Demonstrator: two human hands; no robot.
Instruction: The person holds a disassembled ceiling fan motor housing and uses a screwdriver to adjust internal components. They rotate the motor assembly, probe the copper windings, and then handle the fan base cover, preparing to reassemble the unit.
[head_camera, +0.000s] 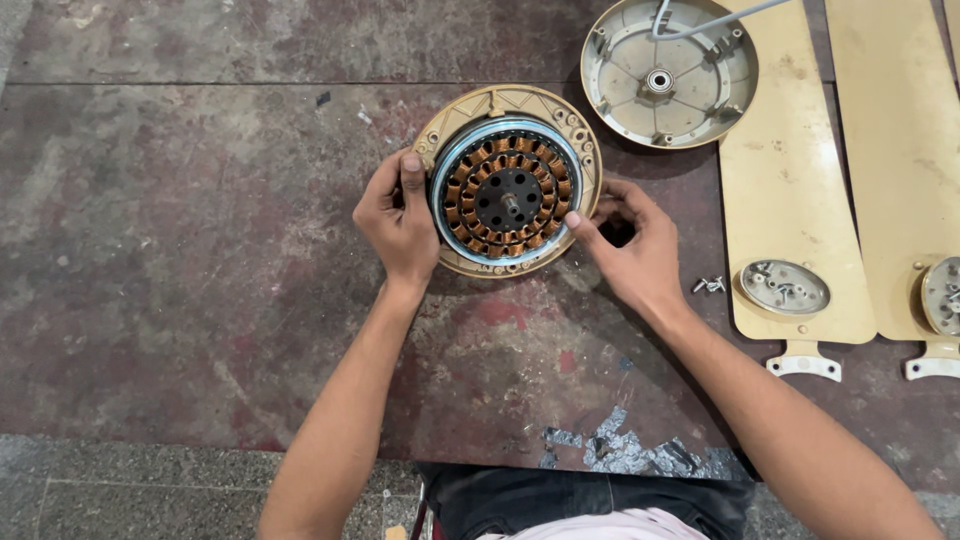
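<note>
While both hands press in from either side, the round fan-motor stator (507, 197), a disc of copper windings inside a bluish steel ring with a dark hub and short shaft at its middle, sits in the cream-gold cast metal housing (510, 100) near the middle of the scene.

The left hand (400, 225) is half curled against the left edge of the ring, thumb laid up along the rim and the other fingers folded beside the housing. The right hand (632, 250) is loosely curled at the near right edge, its thumb tip pushed against the ring and its fingers bent over the housing's flange. Neither hand wraps the stator; they pinch it between them.

By the look of it, the stator is being worked in its seat, either eased out or settled in; I cannot tell which. Either way the next move calls for even force from both sides, so the ring does not cock and jam in the housing.

Far right lies the matching pale grey bowl-shaped cover (668, 70) with a white cable (720, 18) leading out of it. Right of the hands, two cream-gold flat fan blades (790, 180) lie side by side, with small loose screws (709, 285) just beside the nearer one.

All of it rests on a worn, dark red stone floor (180, 250), mottled with grey, with scraps of crumpled silver foil (625, 455) near the person's lap.
</note>
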